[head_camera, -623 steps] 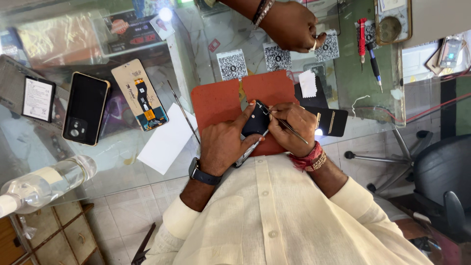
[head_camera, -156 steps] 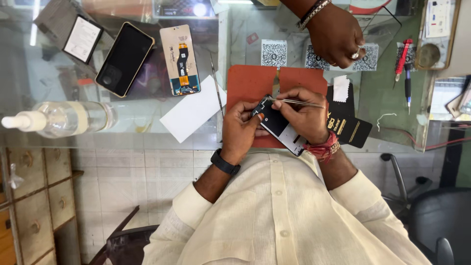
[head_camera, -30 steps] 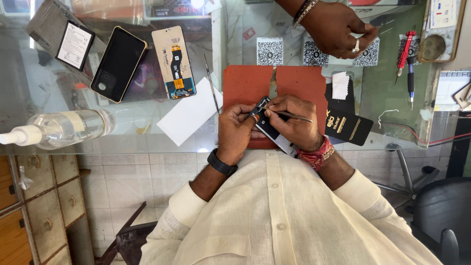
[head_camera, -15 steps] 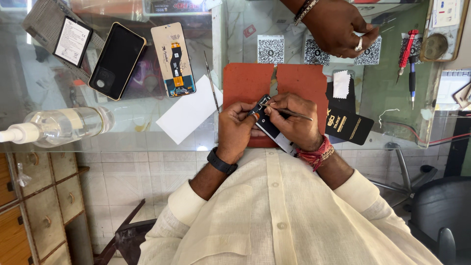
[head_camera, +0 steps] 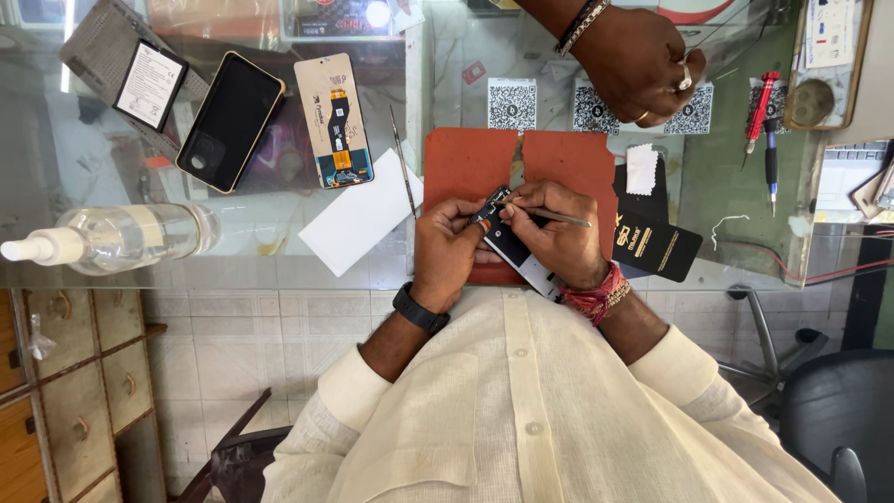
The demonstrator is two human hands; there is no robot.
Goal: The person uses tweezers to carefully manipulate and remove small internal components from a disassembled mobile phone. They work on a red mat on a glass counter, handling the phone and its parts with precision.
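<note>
Landmark: red mat point(head_camera: 466, 168) on glass counter point(head_camera: 372, 251).

Far left of mat: spray bottle point(head_camera: 112, 239) lying on its side; battery point(head_camera: 149, 84), black phone point(head_camera: 230, 121), display panel point(head_camera: 333, 119) in a row; white card point(head_camera: 358, 212) and thin metal rod point(head_camera: 402, 172) just beside mat's left edge.

On mat's near edge: opened phone point(head_camera: 510, 247), long axis diagonal, upper-left to lower-right. Left hand point(head_camera: 445, 251) curled, fingers closed on phone's upper end, wrist w/ black band. Right hand point(head_camera: 557, 233) lies over phone, fingers pinched on tweezers point(head_camera: 549, 214); tip points left at phone's top, between both hands' fingertips. Right hand is nearer the work point.

Right of mat: black sleeve point(head_camera: 656, 247), red screwdriver point(head_camera: 756, 112). Above mat: another person's hand point(head_camera: 638, 61) resting on counter.
</note>
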